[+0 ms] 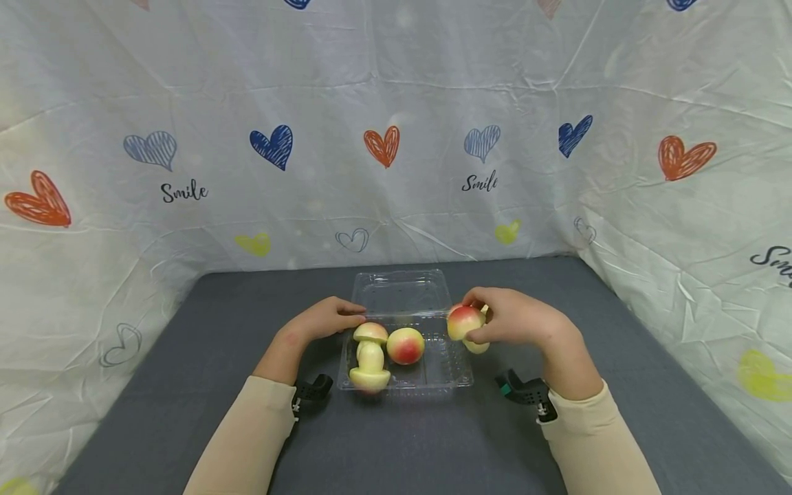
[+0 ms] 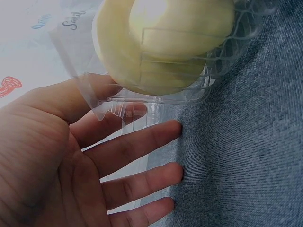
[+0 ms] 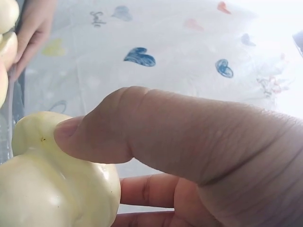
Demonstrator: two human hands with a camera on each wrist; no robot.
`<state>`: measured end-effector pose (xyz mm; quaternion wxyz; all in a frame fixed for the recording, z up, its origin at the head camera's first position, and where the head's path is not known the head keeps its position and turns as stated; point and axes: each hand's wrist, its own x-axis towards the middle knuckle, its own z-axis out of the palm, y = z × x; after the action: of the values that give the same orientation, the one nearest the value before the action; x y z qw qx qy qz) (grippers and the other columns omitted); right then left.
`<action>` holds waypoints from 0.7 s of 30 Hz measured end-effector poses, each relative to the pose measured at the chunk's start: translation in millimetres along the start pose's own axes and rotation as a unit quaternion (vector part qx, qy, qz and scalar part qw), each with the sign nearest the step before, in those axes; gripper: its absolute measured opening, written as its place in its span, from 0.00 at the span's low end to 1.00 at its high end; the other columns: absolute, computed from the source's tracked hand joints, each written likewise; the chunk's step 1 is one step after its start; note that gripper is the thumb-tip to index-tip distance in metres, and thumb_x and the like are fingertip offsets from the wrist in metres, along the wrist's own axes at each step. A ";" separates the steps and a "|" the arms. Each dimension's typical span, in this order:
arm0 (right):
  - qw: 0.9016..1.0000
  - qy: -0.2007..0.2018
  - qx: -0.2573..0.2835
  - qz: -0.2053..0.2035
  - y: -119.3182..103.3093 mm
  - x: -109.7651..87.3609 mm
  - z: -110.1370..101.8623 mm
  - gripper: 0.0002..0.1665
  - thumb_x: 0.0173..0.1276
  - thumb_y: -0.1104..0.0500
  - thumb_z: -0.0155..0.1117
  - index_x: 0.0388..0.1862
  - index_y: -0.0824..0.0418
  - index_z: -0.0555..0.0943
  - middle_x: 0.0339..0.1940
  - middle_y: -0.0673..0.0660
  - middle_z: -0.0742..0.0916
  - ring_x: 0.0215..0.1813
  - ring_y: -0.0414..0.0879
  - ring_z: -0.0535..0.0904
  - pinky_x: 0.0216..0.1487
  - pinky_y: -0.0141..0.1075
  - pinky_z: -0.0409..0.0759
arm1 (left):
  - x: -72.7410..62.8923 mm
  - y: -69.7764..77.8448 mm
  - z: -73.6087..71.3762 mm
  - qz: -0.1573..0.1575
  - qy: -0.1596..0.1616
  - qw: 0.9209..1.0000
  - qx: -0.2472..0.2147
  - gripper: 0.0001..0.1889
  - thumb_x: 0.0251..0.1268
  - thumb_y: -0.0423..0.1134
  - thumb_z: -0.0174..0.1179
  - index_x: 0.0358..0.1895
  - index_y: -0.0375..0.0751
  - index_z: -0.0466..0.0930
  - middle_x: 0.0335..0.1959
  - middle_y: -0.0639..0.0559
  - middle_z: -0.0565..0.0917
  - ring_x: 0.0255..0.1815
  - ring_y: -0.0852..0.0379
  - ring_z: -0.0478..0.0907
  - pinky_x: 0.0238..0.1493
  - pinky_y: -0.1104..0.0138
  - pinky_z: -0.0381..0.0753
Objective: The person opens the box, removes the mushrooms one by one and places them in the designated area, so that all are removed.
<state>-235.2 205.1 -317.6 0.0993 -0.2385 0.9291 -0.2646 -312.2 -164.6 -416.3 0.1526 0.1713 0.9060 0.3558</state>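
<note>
In the head view, a clear plastic container [image 1: 448,368] lies with its lid [image 1: 402,292] folded back. Mushroom-shaped pieces [image 1: 370,359] with yellow-and-red caps stand at its left, beside a round red-and-yellow piece [image 1: 405,346]. My left hand [image 1: 328,317] pinches the container's upper left corner between thumb and index finger; the other fingers extend, as the left wrist view shows. Over the container's right edge, my right hand [image 1: 516,316] holds another yellow-and-red mushroom-shaped piece [image 1: 464,322], thumb pressed on its pale side [image 3: 42,137].
A dark grey cloth [image 1: 427,447] covers the table. Behind and at both sides hangs a white sheet [image 1: 427,199] printed with hearts and the word Smile. A black wrist strap [image 1: 522,390] sits on the right wrist, and another black strap [image 1: 315,388] on the left.
</note>
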 end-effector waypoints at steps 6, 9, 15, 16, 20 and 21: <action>1.000 -0.001 0.005 0.020 3.0 -2.9 -4.9 0.23 0.61 0.53 0.74 0.54 0.59 0.81 0.42 0.52 0.84 0.38 0.46 0.79 0.39 0.40 0.79 | -0.1 0.2 -0.2 0.000 0.001 1.000 0.002 0.25 0.76 0.50 0.61 0.69 0.42 0.79 0.65 0.43 0.81 0.53 0.50 0.83 0.54 0.53 0.84; 1.000 0.000 0.009 0.025 3.9 -4.3 -7.4 0.25 0.61 0.52 0.74 0.54 0.60 0.80 0.43 0.52 0.84 0.39 0.47 0.79 0.40 0.41 0.78 | -0.4 0.6 -0.1 0.001 0.001 1.000 0.002 0.25 0.76 0.50 0.61 0.69 0.41 0.79 0.65 0.42 0.81 0.53 0.50 0.83 0.54 0.54 0.84; 1.000 0.008 0.005 0.029 8.3 -7.4 -11.6 0.25 0.61 0.51 0.74 0.54 0.59 0.81 0.45 0.53 0.84 0.41 0.47 0.79 0.43 0.41 0.78 | -0.8 0.9 0.0 0.001 0.000 1.000 0.002 0.25 0.77 0.50 0.61 0.69 0.41 0.79 0.65 0.42 0.81 0.53 0.51 0.83 0.53 0.54 0.84; 0.999 0.009 0.004 0.031 9.1 -8.0 -12.2 0.24 0.62 0.51 0.74 0.54 0.59 0.81 0.45 0.52 0.84 0.41 0.47 0.79 0.43 0.41 0.78 | -0.8 0.8 0.1 0.002 0.000 1.000 0.002 0.25 0.77 0.50 0.61 0.69 0.41 0.79 0.65 0.42 0.81 0.53 0.50 0.83 0.53 0.54 0.84; 0.999 0.011 0.008 0.034 12.8 -9.8 -14.8 0.23 0.63 0.52 0.73 0.54 0.59 0.80 0.45 0.53 0.84 0.41 0.47 0.78 0.43 0.41 0.78 | -0.6 0.5 0.2 0.004 0.000 1.000 0.001 0.25 0.77 0.50 0.61 0.69 0.41 0.79 0.65 0.42 0.81 0.53 0.50 0.83 0.54 0.54 0.84; 0.999 0.012 0.009 0.035 13.5 -10.3 -15.5 0.23 0.63 0.52 0.73 0.54 0.59 0.80 0.45 0.53 0.84 0.41 0.47 0.78 0.43 0.42 0.78 | -0.5 0.4 0.1 0.004 0.000 1.000 0.001 0.25 0.77 0.50 0.61 0.69 0.41 0.79 0.65 0.42 0.81 0.54 0.50 0.83 0.54 0.54 0.84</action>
<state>-236.3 227.2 -311.3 0.1000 -0.2016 0.9355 -0.2725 -311.6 -164.4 -416.0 0.1509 0.1751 0.9057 0.3552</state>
